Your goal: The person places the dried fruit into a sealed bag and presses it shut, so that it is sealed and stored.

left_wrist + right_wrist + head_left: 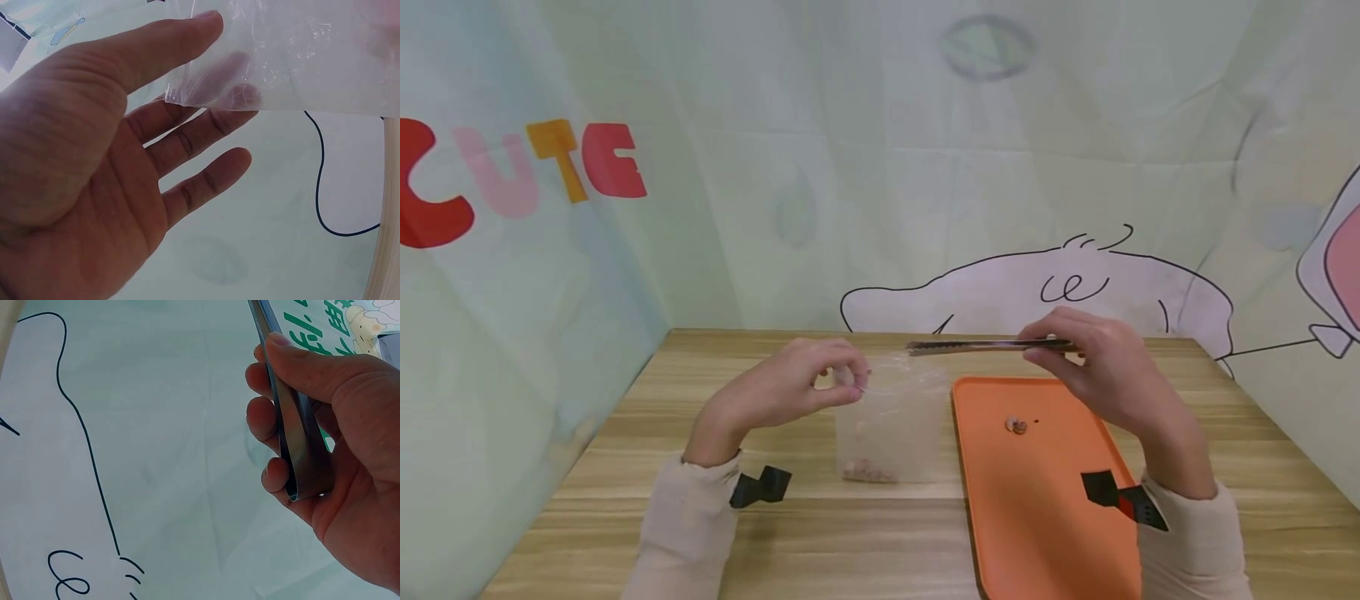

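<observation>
Clear plastic bag (898,429) is left of the orange tray (1037,517); left hand (793,375) pinches its upper left edge. Right hand (1108,354) curled round metal tongs (977,345), tips near bag top. Risk: one-sided hold could let the mouth collapse, tips snag film.

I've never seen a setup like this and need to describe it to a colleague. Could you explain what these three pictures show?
There is no machine here, just a person's two bare hands. The wide picture comes from a camera on the head, looking forward and down; the two close ones come from a camera on each wrist.

On the wooden table lies an orange tray with a few small brown pieces on it. To its left is a clear plastic bag with small pieces near its bottom.

The left hand pinches the bag near its top. The right hand holds metal tongs, their tips near the bag's top edge.
</observation>
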The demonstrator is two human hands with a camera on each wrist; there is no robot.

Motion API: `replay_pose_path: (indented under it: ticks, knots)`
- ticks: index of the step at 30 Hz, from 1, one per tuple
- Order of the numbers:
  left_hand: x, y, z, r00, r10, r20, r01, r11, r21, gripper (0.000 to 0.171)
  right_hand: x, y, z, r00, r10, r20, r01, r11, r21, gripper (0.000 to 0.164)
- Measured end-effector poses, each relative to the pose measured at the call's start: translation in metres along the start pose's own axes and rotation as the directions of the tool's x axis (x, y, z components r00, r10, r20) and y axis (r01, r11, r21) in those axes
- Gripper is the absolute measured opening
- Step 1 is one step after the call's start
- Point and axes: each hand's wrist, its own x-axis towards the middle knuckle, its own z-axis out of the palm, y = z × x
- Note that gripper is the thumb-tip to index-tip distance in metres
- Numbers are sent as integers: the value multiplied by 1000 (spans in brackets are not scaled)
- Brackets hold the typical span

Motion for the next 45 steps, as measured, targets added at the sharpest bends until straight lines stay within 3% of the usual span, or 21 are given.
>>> replay_pose_path:
  ticks: [8, 13, 17, 21, 25, 28, 33, 38, 45]
  knots:
    - [0, -2, 1, 1000, 9, -2, -9, 1000, 2, 5, -6, 8, -8, 997, 61, 40, -62, 998, 15, 29]
    - [0, -2, 1, 1000, 4, -6, -4, 1000, 3, 5, -12, 16, -15, 985, 125, 116, -125, 992, -7, 26]
    - [0, -3, 1, 1000, -2, -9, 2, 1000, 4, 4, -18, 26, -19, 942, 252, 221, -254, 967, -22, 20]
    - [0, -3, 1, 1000, -5, -7, 5, 1000, -1, 5, -26, 43, -21, 870, 370, 327, -377, 925, -43, 23]
    - [0, -2, 1, 1000, -1, -2, 1, 1000, -4, 5, -39, 63, -19, 798, 430, 422, -457, 888, -41, 20]
    - [0, -2, 1, 1000, -7, -2, 7, 1000, -2, 6, -49, 77, -17, 766, 446, 463, -484, 874, -40, 18]
    - [-1, -3, 1, 1000, -5, -5, 5, 1000, 3, 6, -63, 95, -14, 732, 471, 493, -508, 859, -66, 19]
    - [-1, -3, 1, 1000, -13, -8, 13, 1000, 6, 5, -71, 109, -3, 713, 476, 515, -520, 852, -67, 12]
    - [-1, -2, 0, 999, -52, -2, 52, 999, 3, 5, -75, 118, 7, 675, 480, 560, -525, 846, -92, 10]
